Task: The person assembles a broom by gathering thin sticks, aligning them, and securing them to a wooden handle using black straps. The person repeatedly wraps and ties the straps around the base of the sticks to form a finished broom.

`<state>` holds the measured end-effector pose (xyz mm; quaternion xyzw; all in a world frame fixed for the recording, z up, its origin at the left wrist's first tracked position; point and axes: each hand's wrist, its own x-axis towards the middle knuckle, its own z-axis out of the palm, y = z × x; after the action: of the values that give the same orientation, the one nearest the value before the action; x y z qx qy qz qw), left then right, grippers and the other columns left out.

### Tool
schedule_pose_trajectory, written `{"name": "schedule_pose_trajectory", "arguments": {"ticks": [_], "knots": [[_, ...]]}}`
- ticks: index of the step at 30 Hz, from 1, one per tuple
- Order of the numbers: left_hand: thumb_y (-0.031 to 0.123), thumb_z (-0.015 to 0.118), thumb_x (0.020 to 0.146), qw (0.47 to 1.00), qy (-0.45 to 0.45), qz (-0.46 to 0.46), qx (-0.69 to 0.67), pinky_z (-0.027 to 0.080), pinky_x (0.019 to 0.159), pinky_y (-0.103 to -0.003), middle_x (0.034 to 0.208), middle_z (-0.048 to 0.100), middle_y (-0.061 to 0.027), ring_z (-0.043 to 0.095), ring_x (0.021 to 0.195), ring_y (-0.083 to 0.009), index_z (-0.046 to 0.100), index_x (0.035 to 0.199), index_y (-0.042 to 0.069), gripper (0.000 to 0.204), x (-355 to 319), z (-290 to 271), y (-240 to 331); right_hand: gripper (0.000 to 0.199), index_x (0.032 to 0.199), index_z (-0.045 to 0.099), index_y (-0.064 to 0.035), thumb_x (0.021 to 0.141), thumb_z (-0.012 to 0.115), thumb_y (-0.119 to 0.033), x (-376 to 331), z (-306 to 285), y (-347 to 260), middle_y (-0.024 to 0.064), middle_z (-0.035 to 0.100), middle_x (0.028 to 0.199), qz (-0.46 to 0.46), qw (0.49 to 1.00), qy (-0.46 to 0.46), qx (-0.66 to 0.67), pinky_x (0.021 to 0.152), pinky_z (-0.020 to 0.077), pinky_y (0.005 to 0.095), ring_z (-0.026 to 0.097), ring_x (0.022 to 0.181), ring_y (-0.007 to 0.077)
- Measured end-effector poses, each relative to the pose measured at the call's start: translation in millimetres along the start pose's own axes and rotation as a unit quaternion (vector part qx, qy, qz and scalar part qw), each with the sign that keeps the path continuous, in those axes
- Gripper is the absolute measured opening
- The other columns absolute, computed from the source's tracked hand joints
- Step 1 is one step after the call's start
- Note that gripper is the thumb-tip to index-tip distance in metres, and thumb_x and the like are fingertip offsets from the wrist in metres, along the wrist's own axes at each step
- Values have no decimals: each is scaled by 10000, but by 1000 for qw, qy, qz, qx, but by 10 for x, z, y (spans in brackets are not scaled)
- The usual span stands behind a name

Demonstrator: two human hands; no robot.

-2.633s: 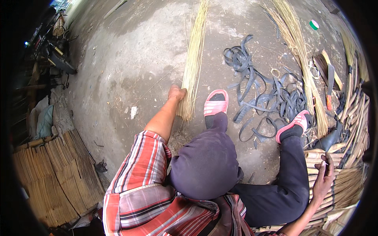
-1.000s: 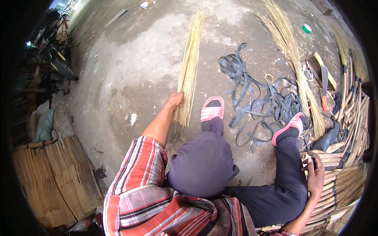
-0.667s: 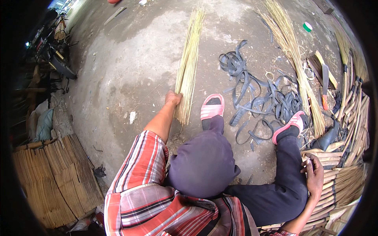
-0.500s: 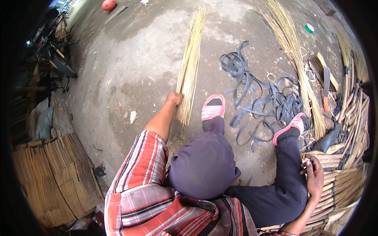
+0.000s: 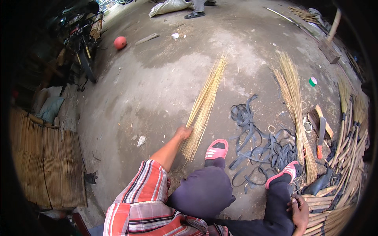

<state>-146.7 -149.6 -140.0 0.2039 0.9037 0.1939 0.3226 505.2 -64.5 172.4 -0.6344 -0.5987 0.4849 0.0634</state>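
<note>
Left hand (image 5: 183,132) — fingers clenched round the straw bundle (image 5: 204,107), pale yellow, thin stalks fanning beyond the fingers; right hand (image 5: 300,209) — grip unclear.

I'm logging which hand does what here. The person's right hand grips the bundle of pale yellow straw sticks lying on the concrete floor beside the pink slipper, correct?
Not quite: the head view shows the left hand in a grip on the bundle of pale yellow straw sticks, which lies on the concrete floor beside the pink slipper. The right hand rests low on the stacked bamboo poles.
</note>
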Motion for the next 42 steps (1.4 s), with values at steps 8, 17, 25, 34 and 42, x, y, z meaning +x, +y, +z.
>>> {"name": "schedule_pose_trajectory", "arguments": {"ticks": [8,17,25,34,42], "knots": [[507,608,1001,986,42,-20,-162,531,946,-477,1112,751,-285,733,1076,-412,734,1187,-45,596,-443,-221,72,287,1305,632,60,1086,555,-109,-61,-12,6,76,670,890,-23,1000,-2,-2,669,506,264,609,706,108],[435,722,916,986,131,-26,-98,542,936,-473,1052,764,-257,739,1023,-412,725,1114,-17,494,-482,-58,-159,287,1318,631,53,1096,541,-105,-40,-6,-3,76,672,901,-20,1000,-8,0,683,498,259,607,718,106],[475,792,840,983,160,-91,-10,559,956,-487,1116,740,-300,724,1074,-446,708,1147,-46,610,-180,204,-354,317,1335,618,53,1115,531,-158,-24,-35,8,77,671,901,27,999,-27,6,690,497,262,600,710,110],[308,649,939,997,37,-56,36,551,1001,-493,1161,711,-333,690,1155,-464,722,1160,-57,433,-76,198,-198,337,1311,646,0,1113,536,-251,-13,0,-231,71,724,978,57,997,-58,-17,736,519,286,629,768,122],[331,581,953,992,103,-54,-49,490,1069,-526,1284,667,-336,634,1235,-491,613,1308,-42,516,-348,4,-82,366,1316,653,-21,1102,578,-308,-55,-23,-92,56,753,959,27,998,-58,-25,700,498,274,648,767,116]]}}
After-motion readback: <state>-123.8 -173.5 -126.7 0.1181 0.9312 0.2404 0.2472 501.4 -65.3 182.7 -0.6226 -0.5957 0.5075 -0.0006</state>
